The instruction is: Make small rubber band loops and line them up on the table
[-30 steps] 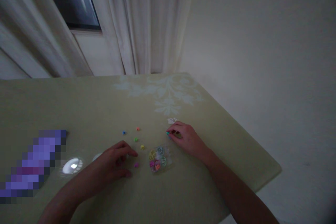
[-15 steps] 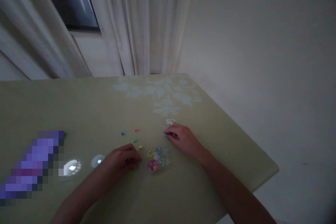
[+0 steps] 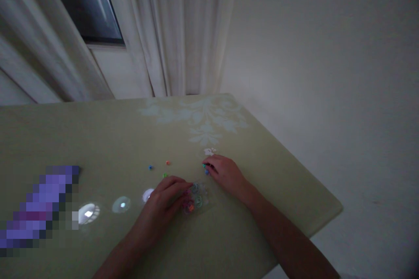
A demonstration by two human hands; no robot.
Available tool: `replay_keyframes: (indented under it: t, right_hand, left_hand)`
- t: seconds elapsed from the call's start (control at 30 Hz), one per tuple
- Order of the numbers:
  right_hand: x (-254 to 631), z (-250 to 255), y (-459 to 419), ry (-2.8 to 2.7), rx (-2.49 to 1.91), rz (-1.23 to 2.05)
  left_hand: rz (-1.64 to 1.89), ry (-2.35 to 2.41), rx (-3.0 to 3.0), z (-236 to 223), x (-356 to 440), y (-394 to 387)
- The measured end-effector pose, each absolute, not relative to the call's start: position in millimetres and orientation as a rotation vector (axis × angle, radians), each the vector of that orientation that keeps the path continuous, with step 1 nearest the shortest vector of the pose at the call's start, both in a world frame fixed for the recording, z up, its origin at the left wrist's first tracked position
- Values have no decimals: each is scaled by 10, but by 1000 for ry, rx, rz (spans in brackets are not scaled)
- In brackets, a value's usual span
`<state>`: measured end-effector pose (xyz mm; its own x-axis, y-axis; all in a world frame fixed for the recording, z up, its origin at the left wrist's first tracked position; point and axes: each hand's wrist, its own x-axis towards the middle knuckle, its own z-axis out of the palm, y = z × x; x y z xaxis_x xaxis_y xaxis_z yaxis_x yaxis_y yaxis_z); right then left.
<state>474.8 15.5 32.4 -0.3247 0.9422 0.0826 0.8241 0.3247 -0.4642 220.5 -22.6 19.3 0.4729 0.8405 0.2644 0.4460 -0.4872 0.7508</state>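
My left hand (image 3: 168, 194) reaches over the left side of a small clear box (image 3: 206, 202) that holds coloured rubber bands (image 3: 198, 202) and an orange piece (image 3: 191, 208). Its thumb and fingers close together by something pink; what they grip is unclear. Just behind the box, my right hand (image 3: 227, 174) pinches a tiny teal piece (image 3: 204, 165) at its fingertips. A tiny blue piece (image 3: 207, 172) shows under those fingers. Left of the hands lie a blue piece (image 3: 150, 167), an orange-red piece (image 3: 167, 162) and a green piece (image 3: 165, 175).
A small white item (image 3: 209, 151) lies beyond my right hand. On the left, a blurred-out purple object (image 3: 42, 205) rests on the pale green table (image 3: 108, 139). Light reflects off the tabletop. Curtains (image 3: 183, 30) hang behind, and a wall (image 3: 310, 74) borders the right.
My left hand has moved right, from beside the box to over its left side, and now hides the yellow piece. The right hand stays nearly in place, still pinching the teal piece.
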Motion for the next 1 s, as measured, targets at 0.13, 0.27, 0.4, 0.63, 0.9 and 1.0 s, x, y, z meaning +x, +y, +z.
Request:
replay_keyframes:
  t: [0.13,0.27,0.4,0.63,0.9,1.0]
  right_hand:
    - [4758,337,141,-2259,-1560,499]
    - [4770,334,138,-2220,-1528,510]
    - [4781,322,157,-2156,-1541,537]
    - [4796,497,59,-2020,-1322,712]
    - [4656,592,-108,-2137,-1162,923]
    - [4654,577,-99,-2182,-1184,889]
  left_hand:
    - [864,1057,2186,197,2205,-223]
    - [916,1144,2217,134,2095,-148]
    - [1011,1419,2305,27,1870,6]
    - [817,1448,2248,42,1769,98]
    - [867,1422,2249,10,1795,60]
    - [832,1302,2241,36,1808,44]
